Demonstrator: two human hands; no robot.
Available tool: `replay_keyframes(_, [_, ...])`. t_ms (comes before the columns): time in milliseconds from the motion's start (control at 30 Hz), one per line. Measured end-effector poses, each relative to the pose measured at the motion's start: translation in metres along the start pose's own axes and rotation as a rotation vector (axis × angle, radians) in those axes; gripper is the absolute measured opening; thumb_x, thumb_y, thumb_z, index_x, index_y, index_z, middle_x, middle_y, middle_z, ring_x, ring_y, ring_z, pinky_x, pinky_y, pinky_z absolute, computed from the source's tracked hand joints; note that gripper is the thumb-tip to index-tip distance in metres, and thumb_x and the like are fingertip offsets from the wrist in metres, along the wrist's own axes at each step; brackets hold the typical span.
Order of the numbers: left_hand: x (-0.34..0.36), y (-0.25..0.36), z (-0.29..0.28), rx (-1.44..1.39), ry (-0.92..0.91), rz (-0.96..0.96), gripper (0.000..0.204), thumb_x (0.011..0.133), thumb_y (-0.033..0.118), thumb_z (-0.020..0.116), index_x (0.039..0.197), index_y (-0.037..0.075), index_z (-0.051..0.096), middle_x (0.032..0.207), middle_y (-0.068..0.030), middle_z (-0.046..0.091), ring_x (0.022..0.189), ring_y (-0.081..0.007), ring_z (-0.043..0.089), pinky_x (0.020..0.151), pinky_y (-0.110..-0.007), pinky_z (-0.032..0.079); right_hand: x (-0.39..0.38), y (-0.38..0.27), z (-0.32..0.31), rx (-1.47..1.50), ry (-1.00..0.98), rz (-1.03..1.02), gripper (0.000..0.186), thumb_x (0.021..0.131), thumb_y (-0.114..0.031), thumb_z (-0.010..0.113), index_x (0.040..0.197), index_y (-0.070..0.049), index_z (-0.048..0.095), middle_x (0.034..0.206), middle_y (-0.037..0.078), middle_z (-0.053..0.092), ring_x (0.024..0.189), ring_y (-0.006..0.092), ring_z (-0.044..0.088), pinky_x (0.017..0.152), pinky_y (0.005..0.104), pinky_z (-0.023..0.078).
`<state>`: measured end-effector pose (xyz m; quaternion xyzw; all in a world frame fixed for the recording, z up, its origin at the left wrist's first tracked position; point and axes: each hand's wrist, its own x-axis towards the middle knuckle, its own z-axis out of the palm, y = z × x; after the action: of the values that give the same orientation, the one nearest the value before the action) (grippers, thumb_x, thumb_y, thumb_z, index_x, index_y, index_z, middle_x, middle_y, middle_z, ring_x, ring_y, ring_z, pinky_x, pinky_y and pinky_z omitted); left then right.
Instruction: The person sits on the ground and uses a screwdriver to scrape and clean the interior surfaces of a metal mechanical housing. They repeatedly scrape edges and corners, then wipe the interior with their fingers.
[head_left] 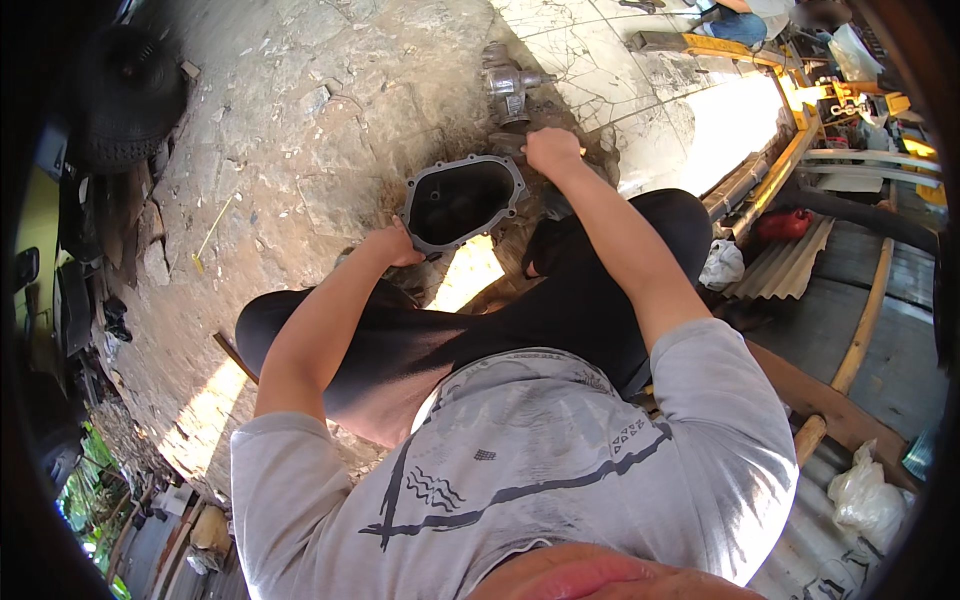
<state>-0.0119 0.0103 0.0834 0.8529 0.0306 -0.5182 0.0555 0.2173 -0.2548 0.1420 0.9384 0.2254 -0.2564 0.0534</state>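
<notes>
A grey metal housing (413, 212), oval with a bolt-hole flange round its rim and a dark hollow inside, sits on the ground in front of my crossed legs. My left hand (397, 246) is closed on the near left part of its rim. Just past its far right corner, my right hand (553, 153) is a fist round a tool whose yellowish handle end (583, 151) pokes out on the right. The tool's other end lies by the rim, too small to make out. Beyond that hand stands a dirty metal casting (507, 84) with a side stub.
A dark round tyre-like object (128, 98) stands at the far left. On the right are a yellow metal frame (775, 185), a red container (783, 225), corrugated sheets and a white plastic bag (868, 497). Blue cloth (735, 29) shows at the top right. Rubble litters the ground.
</notes>
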Motion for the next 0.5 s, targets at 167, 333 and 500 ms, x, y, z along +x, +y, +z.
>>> replay_keyframes(167, [0.009, -0.006, 0.009, 0.015, 0.020, -0.007, 0.121, 0.089, 0.067, 0.059, 0.155, -0.017, 0.002, 0.146, -0.0267, 0.054, 0.132, -0.0353, 0.057, 0.108, -0.044, 0.047, -0.008, -0.019, -0.019, 0.362, 0.107, -0.194, 0.045, 0.100, -0.052, 0.052, 0.125, -0.021, 0.072, 0.124, 0.014, 0.071, 0.118, 0.0332, 0.065, 0.101, 0.0466, 0.051])
replay_keyframes(333, [0.012, -0.002, 0.010, 0.022, -0.016, 0.000, 0.120, 0.090, 0.067, 0.057, 0.155, -0.017, 0.001, 0.147, -0.0263, 0.053, 0.132, -0.0351, 0.057, 0.108, -0.045, 0.047, -0.001, -0.008, -0.007, -0.008, -0.012, -0.011, 0.042, 0.100, -0.050, 0.052, 0.126, -0.023, 0.071, 0.125, 0.013, 0.070, 0.120, 0.0339, 0.064, 0.102, 0.0455, 0.051])
replay_keyframes(500, [0.027, -0.011, 0.018, 0.063, 0.011, 0.037, 0.120, 0.090, 0.068, 0.057, 0.155, -0.017, 0.002, 0.147, -0.0264, 0.052, 0.132, -0.0355, 0.057, 0.107, -0.045, 0.047, -0.011, -0.017, -0.016, 0.197, 0.008, -0.141, 0.044, 0.101, -0.051, 0.051, 0.133, -0.026, 0.068, 0.126, 0.012, 0.070, 0.119, 0.0345, 0.065, 0.100, 0.0463, 0.052])
